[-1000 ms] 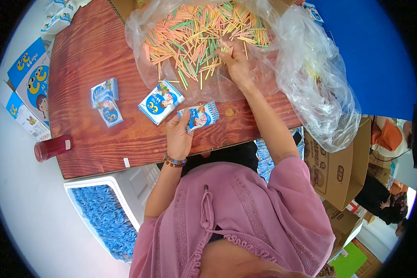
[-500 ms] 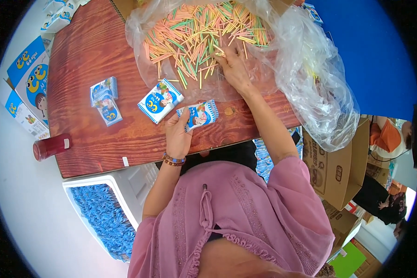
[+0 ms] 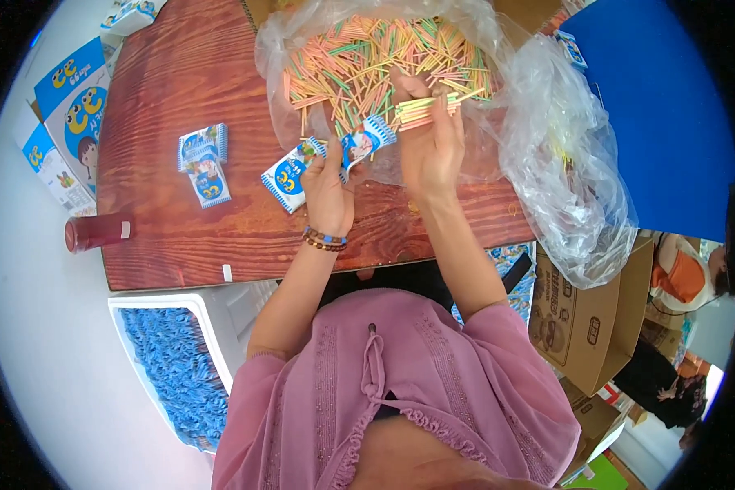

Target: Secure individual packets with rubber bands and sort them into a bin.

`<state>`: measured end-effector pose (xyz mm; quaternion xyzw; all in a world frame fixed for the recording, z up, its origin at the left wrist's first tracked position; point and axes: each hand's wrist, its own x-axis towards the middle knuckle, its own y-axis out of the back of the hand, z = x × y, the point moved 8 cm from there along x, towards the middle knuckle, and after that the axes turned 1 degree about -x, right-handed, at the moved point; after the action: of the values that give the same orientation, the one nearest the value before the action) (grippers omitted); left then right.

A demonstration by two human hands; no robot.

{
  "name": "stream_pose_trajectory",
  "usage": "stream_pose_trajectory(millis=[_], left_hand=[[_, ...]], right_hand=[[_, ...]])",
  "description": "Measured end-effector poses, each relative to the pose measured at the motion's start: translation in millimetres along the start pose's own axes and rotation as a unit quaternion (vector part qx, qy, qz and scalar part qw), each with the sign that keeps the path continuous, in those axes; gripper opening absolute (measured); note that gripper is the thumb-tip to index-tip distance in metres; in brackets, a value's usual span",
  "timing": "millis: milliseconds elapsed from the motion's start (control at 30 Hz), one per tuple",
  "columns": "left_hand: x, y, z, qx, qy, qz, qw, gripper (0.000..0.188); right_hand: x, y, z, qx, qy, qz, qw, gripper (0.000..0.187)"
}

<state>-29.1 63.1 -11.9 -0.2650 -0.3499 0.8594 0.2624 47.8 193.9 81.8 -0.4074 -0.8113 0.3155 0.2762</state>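
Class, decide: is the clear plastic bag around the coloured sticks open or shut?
Open: the clear plastic bag is spread wide, with the coloured sticks lying exposed.

Sticks [image 3: 416, 113]: pink, yellow, green. Packets [image 3: 362, 147]: blue-and-white, stripe-edged. Table [image 3: 171, 82]: red-brown, dark-grained. Blouse [image 3: 355, 367]: mauve.

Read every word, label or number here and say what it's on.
I won't copy wording, only locate it.
Blue-and-white carton: large lettering.
Packets on the table: lettering, mostly too small.
Packet in left hand: print too small to read.
Brown carton: dark print, too small to read.
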Motion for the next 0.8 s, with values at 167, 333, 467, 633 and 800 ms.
stream_pose_trajectory(millis=[167,333,467,633,800], left_hand=[[-3,-2,4,-0.007,-0.014,0.032,0.999,0.016],[-2,-4,6,-0.025,-0.021,0.014,0.999,0.014],[-1,-2,6,-0.031,-0.020,0.022,0.999,0.013],[4,1,3,-0.044,-0.033,0.022,0.998,0.014],[5,1,-3,-0.087,0.012,0.002,0.996,0.019]], right_hand=[[-11,-16,7,-0.033,0.064,-0.026,0.997,0.026],[-19,-14,17,-0.007,0.051,-0.035,0.998,0.021],[-29,-15,26,-0.064,0.001,-0.041,0.997,0.018],[-27,-12,35,-0.038,-0.047,-0.034,0.998,0.019],[-17,-17,37,-0.054,-0.040,-0.059,0.996,0.029]])
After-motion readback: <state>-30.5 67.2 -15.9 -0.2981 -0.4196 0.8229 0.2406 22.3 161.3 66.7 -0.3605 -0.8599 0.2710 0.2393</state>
